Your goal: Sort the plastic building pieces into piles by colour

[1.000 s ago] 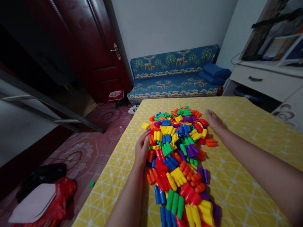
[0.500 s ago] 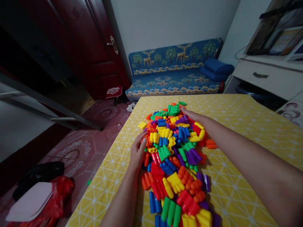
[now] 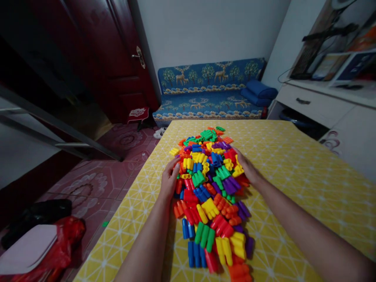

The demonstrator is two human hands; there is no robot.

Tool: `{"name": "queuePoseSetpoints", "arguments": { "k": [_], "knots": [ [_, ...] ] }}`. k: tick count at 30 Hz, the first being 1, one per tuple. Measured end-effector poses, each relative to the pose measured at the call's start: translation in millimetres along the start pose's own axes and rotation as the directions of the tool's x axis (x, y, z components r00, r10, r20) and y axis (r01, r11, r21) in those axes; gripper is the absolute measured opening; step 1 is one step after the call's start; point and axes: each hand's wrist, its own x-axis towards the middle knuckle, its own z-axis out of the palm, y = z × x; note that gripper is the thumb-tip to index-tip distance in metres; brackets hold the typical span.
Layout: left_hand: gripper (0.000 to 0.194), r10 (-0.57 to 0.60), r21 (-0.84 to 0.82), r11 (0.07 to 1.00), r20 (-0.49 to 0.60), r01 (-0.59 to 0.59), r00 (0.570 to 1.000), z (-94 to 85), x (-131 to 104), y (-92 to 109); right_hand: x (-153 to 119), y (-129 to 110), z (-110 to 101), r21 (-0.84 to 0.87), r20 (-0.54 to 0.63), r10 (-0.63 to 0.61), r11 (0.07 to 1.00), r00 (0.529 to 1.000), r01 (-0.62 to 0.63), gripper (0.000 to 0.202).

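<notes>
A long heap of colourful plastic blocks [image 3: 210, 207] in red, yellow, blue, green, orange and purple runs down the yellow patterned table [image 3: 282, 149]. Along the heap's left side rests my left hand [image 3: 169, 178], its fingers apart and its fingertips against orange pieces. On the right side my right hand [image 3: 246, 166] touches yellow and red blocks with its inner edge; its fingers are stretched out, partly hidden by the pieces. Neither hand grips a block. At the far end of the heap lie green pieces [image 3: 208, 135].
Beyond the table stands a blue patterned sofa [image 3: 202, 94] with folded blue cushions [image 3: 258, 92]. A white cabinet [image 3: 317, 100] is at the right. To the left are a small red stool [image 3: 138, 113], a metal frame [image 3: 58, 129] and a red bag [image 3: 72, 239] on the floor.
My right hand has moved nearer along the heap's right side, and blocks there have shifted inward. My left hand stays beside the heap. The camera view has shifted slightly.
</notes>
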Motion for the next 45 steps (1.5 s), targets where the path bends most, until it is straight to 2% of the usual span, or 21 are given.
{"name": "queuePoseSetpoints", "arguments": {
  "k": [2, 4, 8, 11, 13, 15, 17, 18, 20, 22, 25, 28, 31, 33, 35, 37, 40, 42, 45],
  "knots": [
    [0.044, 0.009, -0.010, 1.000, 0.005, -0.009, 1.000, 0.0, 0.0, -1.6, -21.8, -21.5, -0.1, 0.080, 0.054, 0.018, 0.997, 0.998, -0.022, 0.062],
    [0.044, 0.024, -0.012, 1.000, 0.007, -0.023, 1.000, 0.1, 0.0, -3.0, -42.3, -42.6, -4.7, 0.072, 0.096, -0.005, 0.997, 0.995, -0.002, 0.064],
    [0.045, 0.040, -0.029, 0.999, -0.021, -0.040, 0.999, 0.2, -0.1, -5.2, -79.5, -76.5, -18.1, -0.020, 0.226, -0.182, 0.981, 0.957, 0.191, 0.057],
    [0.048, 0.023, -0.060, 0.998, -0.040, -0.025, 0.999, -0.1, -0.4, -5.2, -105.5, -93.3, -26.3, -0.090, 0.243, -0.337, 0.926, 0.909, 0.367, 0.058],
    [0.049, 0.009, -0.089, 0.996, -0.046, -0.013, 0.999, -0.1, -0.7, -4.3, -123.3, -101.6, -31.1, -0.120, 0.326, -0.437, 0.861, 0.839, 0.495, 0.066],
    [0.049, 0.005, -0.106, 0.994, -0.055, -0.011, 0.998, -0.1, -1.0, -3.3, -140.9, -107.9, -34.0, -0.110, 0.493, -0.505, 0.772, 0.709, 0.626, 0.076],
    [0.048, 0.009, -0.102, 0.995, -0.056, -0.015, 0.998, -0.1, -1.2, -3.1, -155.7, -112.6, -32.8, -0.076, 0.635, -0.524, 0.689, 0.567, 0.721, 0.077],
    [0.049, 0.010, -0.100, 0.995, -0.054, -0.016, 0.999, -0.2, -1.3, -3.3, -161.2, -114.8, -30.0, -0.064, 0.674, -0.524, 0.661, 0.521, 0.748, 0.074],
    [0.050, -0.005, -0.115, 0.993, -0.045, 0.000, 0.999, -0.6, -1.6, -3.7, -167.2, -119.7, -19.4, -0.060, 0.699, -0.527, 0.630, 0.483, 0.774, 0.065],
    [0.054, -0.048, -0.187, 0.981, -0.019, 0.044, 0.999, -1.6, -1.8, -3.7, -165.9, -126.8, -3.2, -0.088, 0.680, -0.535, 0.620, 0.501, 0.780, 0.053],
    [0.063, -0.135, -0.381, 0.915, 0.018, 0.132, 0.991, -5.0, -1.7, -2.0, -153.9, -141.2, 27.3, -0.152, 0.648, -0.519, 0.630, 0.558, 0.762, 0.037],
    [0.070, -0.194, -0.477, 0.853, 0.085, 0.211, 0.977, -9.7, -1.9, 1.2, -138.8, -154.6, 57.5, -0.209, 0.605, -0.472, 0.683, 0.642, 0.700, 0.037],
    [0.070, -0.185, -0.458, 0.861, 0.120, 0.220, 0.975, -12.5, -4.1, 4.1, -127.2, -163.2, 75.2, -0.221, 0.529, -0.430, 0.763, 0.732, 0.608, 0.036],
    [0.068, -0.156, -0.435, 0.882, 0.096, 0.183, 0.983, -12.4, -6.0, 5.1, -119.3, -164.2, 74.1, -0.187, 0.456, -0.424, 0.814, 0.782, 0.550, 0.028],
    [0.064, -0.123, -0.406, 0.902, 0.079, 0.145, 0.989, -11.5, -6.8, 5.3, -106.4, -157.6, 62.4, -0.160, 0.322, -0.432, 0.852, 0.842, 0.498, 0.020],
    [0.061, -0.091, -0.363, 0.925, 0.081, 0.114, 0.993, -10.7, -5.8, 4.6, -86.3, -140.7, 44.5, -0.173, 0.128, -0.419, 0.883, 0.899, 0.437, 0.021],
    [0.058, -0.047, -0.257, 0.964, 0.065, 0.062, 0.997, -10.5, -2.4, 2.7, -47.5, -101.3, 22.0, -0.245, -0.121, -0.310, 0.930, 0.943, 0.274, 0.032],
    [0.053, -0.011, -0.177, 0.984, 0.047, 0.019, 0.999, -10.4, -0.9, 1.9, -24.5, -78.0, 16.9, -0.282, -0.141, -0.181, 0.950, 0.973, 0.135, 0.047],
    [0.045, 0.054, -0.075, 0.996, 0.074, -0.048, 0.996, -9.6, -1.4, 3.1, -5.9, -67.2, 23.3, -0.318, 0.008, 0.018, 0.948, 1.000, -0.015, 0.063]
  ]
}}
